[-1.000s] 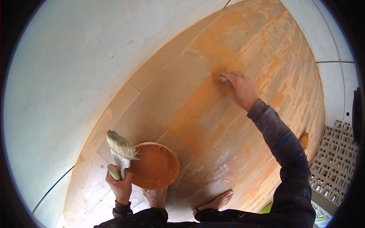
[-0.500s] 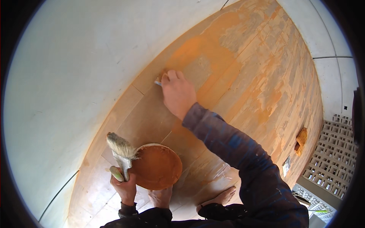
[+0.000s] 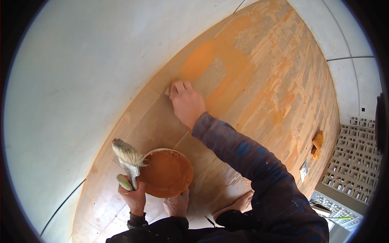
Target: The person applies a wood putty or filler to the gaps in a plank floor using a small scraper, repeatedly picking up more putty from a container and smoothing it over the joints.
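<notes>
My left hand (image 3: 131, 194) grips a wide bristle brush (image 3: 129, 154) and a green handle (image 3: 123, 182) at the side of a round tub (image 3: 166, 174) of reddish-orange paste, above my bare left foot. My right hand (image 3: 187, 103) is stretched out over the plank surface (image 3: 137, 137), its fingers curled on a small pale tool (image 3: 167, 91) mostly hidden behind them, near the surface's curved left edge. Streaks and patches of orange paste (image 3: 198, 56) cover much of the boards beyond it.
A pale curved wall (image 3: 73, 73) borders the boards on the left, white panels (image 3: 344, 81) on the upper right. A stained orange sponge-like lump (image 3: 317, 143) and a small metal plate (image 3: 304, 170) lie at the right, beside grey lattice blocks (image 3: 352, 158). My bare right foot (image 3: 235, 202) shows below.
My right hand has swept left across the boards from the middle to near the left edge, then slightly down. My left hand and the tub have barely moved.
</notes>
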A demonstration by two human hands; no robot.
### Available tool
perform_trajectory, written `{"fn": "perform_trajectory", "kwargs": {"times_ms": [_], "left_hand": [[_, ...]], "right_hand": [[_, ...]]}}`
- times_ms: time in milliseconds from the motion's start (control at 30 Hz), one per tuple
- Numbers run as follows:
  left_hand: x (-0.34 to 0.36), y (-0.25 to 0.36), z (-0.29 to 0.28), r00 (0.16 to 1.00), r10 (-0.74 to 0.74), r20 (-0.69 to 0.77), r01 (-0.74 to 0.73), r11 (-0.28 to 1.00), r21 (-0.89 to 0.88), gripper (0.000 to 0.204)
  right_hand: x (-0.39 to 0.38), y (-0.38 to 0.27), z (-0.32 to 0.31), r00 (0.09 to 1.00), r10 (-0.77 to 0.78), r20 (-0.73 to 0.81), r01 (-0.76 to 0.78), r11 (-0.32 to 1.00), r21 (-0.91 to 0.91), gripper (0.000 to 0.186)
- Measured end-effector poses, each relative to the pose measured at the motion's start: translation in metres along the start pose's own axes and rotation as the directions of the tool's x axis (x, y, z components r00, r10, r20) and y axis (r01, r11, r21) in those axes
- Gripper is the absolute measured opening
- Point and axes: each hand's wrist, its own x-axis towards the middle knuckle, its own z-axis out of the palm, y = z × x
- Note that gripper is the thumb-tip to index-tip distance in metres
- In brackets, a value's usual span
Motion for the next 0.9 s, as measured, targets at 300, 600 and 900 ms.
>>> {"fn": "perform_trajectory", "kwargs": {"times_ms": [300, 600, 900], "left_hand": [[-0.002, 0.0, 0.008, 1.0, -0.001, -0.014, 0.0, 0.998, -0.056, 0.018], [-0.007, -0.014, -0.003, 0.995, -0.056, -0.081, 0.054, 0.998, -0.016, 0.016], [-0.007, -0.015, 0.007, 0.997, -0.053, -0.053, 0.053, 0.999, -0.004, 0.019]], "right_hand": [[0.058, 0.123, 0.002, 0.955, 0.273, -0.114, -0.282, 0.957, -0.072, 0.021], [0.004, -0.01, -0.006, 0.989, 0.102, 0.105, -0.142, 0.844, 0.517, 0.017], [-0.01, 0.0, 0.029, 0.997, 0.018, -0.072, -0.004, 0.982, 0.19, 0.019]]}}
